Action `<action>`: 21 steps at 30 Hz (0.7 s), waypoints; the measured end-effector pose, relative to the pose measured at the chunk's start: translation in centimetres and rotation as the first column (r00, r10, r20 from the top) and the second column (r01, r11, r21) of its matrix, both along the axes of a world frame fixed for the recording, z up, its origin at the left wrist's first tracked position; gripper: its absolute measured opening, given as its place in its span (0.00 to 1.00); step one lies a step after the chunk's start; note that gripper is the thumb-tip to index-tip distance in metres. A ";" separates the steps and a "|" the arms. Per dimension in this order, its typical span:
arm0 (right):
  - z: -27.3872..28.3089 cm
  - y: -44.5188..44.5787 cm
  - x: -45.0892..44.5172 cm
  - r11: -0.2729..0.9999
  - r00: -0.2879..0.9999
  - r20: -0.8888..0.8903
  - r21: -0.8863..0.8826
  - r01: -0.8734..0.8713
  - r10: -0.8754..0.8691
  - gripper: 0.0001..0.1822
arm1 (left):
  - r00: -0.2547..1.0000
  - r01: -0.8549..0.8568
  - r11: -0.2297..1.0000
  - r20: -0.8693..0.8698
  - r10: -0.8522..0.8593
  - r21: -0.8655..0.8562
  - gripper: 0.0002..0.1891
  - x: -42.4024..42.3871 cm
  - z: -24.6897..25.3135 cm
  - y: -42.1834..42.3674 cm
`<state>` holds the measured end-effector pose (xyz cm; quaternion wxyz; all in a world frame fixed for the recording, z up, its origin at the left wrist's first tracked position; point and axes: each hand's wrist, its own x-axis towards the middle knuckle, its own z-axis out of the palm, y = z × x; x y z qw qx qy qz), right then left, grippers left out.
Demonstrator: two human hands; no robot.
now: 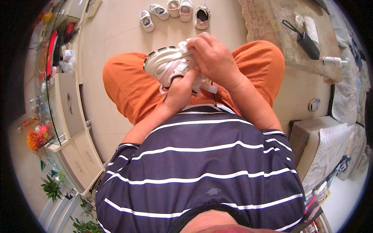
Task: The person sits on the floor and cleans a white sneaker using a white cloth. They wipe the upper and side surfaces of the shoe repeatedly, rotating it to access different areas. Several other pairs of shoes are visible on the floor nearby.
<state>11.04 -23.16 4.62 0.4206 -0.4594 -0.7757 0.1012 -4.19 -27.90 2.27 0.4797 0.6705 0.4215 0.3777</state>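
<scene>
A white and pink sneaker (170, 65) with a chunky sole is held above my lap, tilted on its side. My left hand (181, 88) reaches into its dark-lined opening and grips it. My right hand (212, 59) pinches a small white cloth or wipe (183, 45) against the sole edge. A loose lace (162, 89) hangs at the shoe's left. Below my right hand a pale translucent piece (209, 88) sticks out; what it belongs to is hidden.
On the tiled floor ahead stand several white shoes (157, 11) and a pink-and-white shoe (202, 17). To the right is a cloth-covered table (279, 43) with a black box (308, 46) and a white bottle (335, 61). A cabinet (70, 102) runs along the left.
</scene>
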 end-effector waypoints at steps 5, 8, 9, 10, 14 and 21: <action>-1.7 0.1 2.7 0.988 0.990 -0.064 -0.091 0.122 -0.128 0.11 | 0.919 -0.010 0.836 0.325 0.225 -0.549 0.13 0.5 1.6 0.3; -1.1 0.6 1.4 0.997 0.997 -0.001 0.023 0.073 -0.073 0.10 | 0.978 -0.027 0.962 0.191 0.082 -0.273 0.12 0.3 0.4 -0.1; -0.8 0.6 0.8 0.997 0.998 0.017 0.056 0.052 -0.053 0.10 | 0.989 -0.027 0.986 0.138 0.050 -0.167 0.12 0.3 0.0 0.0; -0.6 0.4 0.1 1.000 0.999 0.035 -0.003 -0.011 0.011 0.10 | 1.000 0.014 0.989 0.016 -0.016 0.146 0.12 0.1 -2.0 0.2; -0.4 0.3 0.1 0.996 0.999 -0.003 0.070 0.053 -0.053 0.08 | 0.999 0.002 0.967 0.047 0.010 -0.253 0.13 -0.5 -0.2 -0.2; -1.2 0.9 1.3 0.995 0.988 -0.121 0.010 0.098 -0.096 0.06 | 0.989 -0.032 0.889 0.116 0.095 -0.457 0.13 -1.2 2.2 0.7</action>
